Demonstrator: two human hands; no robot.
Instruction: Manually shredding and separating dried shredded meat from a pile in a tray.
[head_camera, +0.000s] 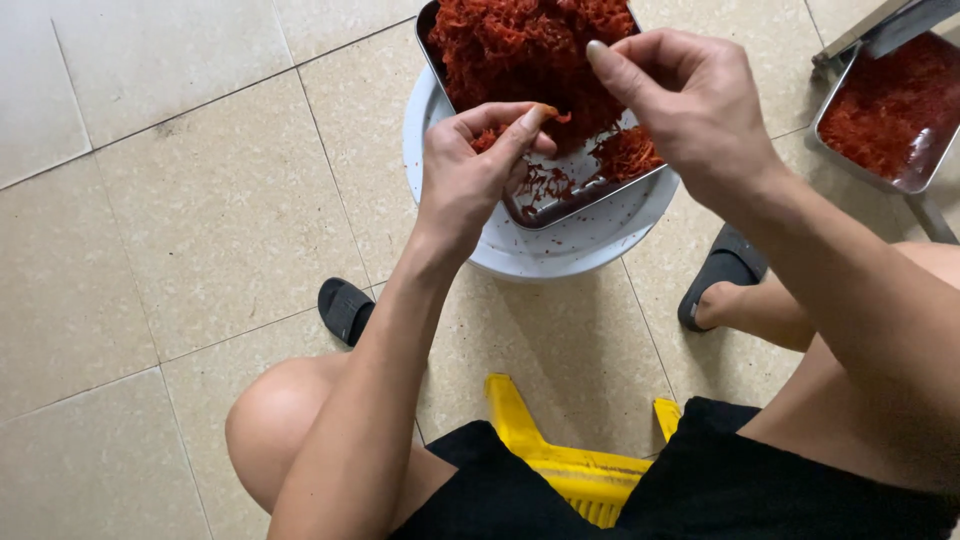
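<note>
Floor (150, 200): pale square tiles ran under everything; I sat low over them with my knees apart.
Stool (570, 465): yellow plastic, showing between my thighs at the floor's near edge.
White basin (560, 250): round, standing on the floor toward its far edge, in front of me.
Metal tray (545, 205): it rested across the basin, heaped with red threads (520, 45) at its far end, thin and scattered at the near end.
Second tray (890, 110): at the floor's far right corner, holding a flatter layer of the same red stuff.
Sandals (345, 308): black, one on each side of the basin.
Right hand (680, 100): curled over the heap, thumb against fingers; whether it pinched anything I cannot tell.
Left hand (475, 170): above the tray's near end, thumb and fingertips pinched shut on a small tuft of threads.
</note>
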